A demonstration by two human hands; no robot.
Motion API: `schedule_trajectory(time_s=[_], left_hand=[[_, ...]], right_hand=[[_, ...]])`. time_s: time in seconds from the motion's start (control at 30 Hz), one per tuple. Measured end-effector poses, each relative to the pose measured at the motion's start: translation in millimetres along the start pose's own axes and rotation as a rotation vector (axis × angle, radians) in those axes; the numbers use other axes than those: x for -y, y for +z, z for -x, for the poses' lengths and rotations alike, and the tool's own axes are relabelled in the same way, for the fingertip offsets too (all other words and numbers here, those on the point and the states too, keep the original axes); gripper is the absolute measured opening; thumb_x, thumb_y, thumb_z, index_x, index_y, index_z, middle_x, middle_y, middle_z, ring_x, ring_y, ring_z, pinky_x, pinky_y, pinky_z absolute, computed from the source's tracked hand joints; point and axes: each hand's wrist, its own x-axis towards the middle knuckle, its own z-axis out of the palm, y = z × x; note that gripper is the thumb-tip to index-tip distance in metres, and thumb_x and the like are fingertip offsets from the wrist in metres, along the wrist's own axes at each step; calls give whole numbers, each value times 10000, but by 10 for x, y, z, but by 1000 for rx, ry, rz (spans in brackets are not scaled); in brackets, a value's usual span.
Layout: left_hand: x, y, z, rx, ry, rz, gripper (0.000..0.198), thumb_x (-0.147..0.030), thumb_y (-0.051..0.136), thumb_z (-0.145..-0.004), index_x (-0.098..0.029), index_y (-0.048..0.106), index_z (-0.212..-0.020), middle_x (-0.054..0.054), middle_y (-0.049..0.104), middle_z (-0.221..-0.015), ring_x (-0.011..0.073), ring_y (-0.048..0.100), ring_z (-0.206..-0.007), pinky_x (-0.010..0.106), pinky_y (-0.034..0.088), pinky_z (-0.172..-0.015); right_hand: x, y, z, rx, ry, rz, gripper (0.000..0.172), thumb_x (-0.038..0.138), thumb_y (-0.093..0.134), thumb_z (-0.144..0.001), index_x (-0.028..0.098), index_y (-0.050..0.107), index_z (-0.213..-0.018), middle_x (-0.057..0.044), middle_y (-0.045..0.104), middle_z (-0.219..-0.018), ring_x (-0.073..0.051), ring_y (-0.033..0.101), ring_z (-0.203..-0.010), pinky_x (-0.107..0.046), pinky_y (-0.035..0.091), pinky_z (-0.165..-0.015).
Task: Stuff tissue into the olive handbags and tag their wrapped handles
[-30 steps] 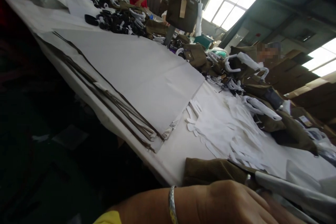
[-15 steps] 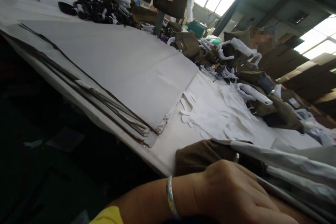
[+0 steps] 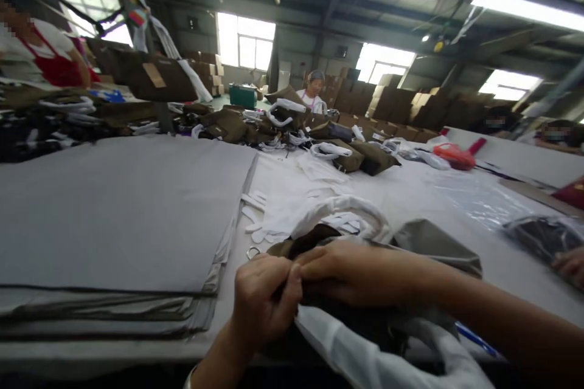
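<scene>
An olive-brown handbag [image 3: 328, 316] lies at the table's front edge below me, its handles wrapped in white paper. One wrapped handle [image 3: 347, 203] arches up behind my hands; the other wrapped handle [image 3: 365, 346] hangs toward me. My left hand [image 3: 262, 295] is closed on the bag's left end, thumb folded in. Against it, my right hand [image 3: 337, 270] grips the bag's upper edge with fingers bent down. What lies between the fingertips is hidden. A metal ring [image 3: 253, 251] shows just behind my left hand.
A stack of large grey sheets [image 3: 118, 213] fills the table's left. White gloves [image 3: 283, 206] lie beyond the bag, with piled brown handbags [image 3: 365, 155] behind. A blue pen-like object [image 3: 477, 339] lies near my right forearm. Another person's hand [image 3: 572, 264] touches a plastic-wrapped item [image 3: 538, 240] at right.
The view has levelled and swung right. Earlier only one hand and part of the bag showed at the lower right; now both hands are together on the bag at its upper edge.
</scene>
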Motion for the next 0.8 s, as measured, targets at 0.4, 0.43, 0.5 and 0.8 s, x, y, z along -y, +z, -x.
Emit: schedule_trajectory(time_s=[0.4,0.43,0.5,0.8], left_hand=[[-479,-114,-899,742,-232,442,144,-294,633,-915,-229,762,-916,-2,763,-775,149,716,-662,193,563,-604],[-578,-42,-980,849,-198,508,154,-277,632,-922,-240,768,-985,12,784,-867,163,740,-734,205,590,-652],[-776,138,-1096,1015,-91,521,277,-238,629,-929,-283,718,-1187,20,764,-1129,187,745,-969,236,608,-808],[-897,876,-988,870,142,-87,1286,-483,901,-603,-191,137,-1595,266,248,-1608,408,239,-1474,544,419,-1100]], right_hand=[[-552,228,2412,-784,954,65,765,740,474,-867,223,549,-1426,-141,653,-1321,-389,667,-1115,-555,574,-891],[-611,335,2395,-761,941,-145,796,757,474,-860,230,513,-1455,-139,625,-1361,-388,649,-1150,-535,591,-867],[-648,477,2277,-793,845,-515,784,745,495,-868,260,466,-1484,-115,563,-1439,-362,592,-1246,-487,591,-898],[-303,455,1667,-805,72,-975,662,666,433,-958,206,543,-1421,-143,598,-1380,-298,503,-1340,-479,402,-1117]])
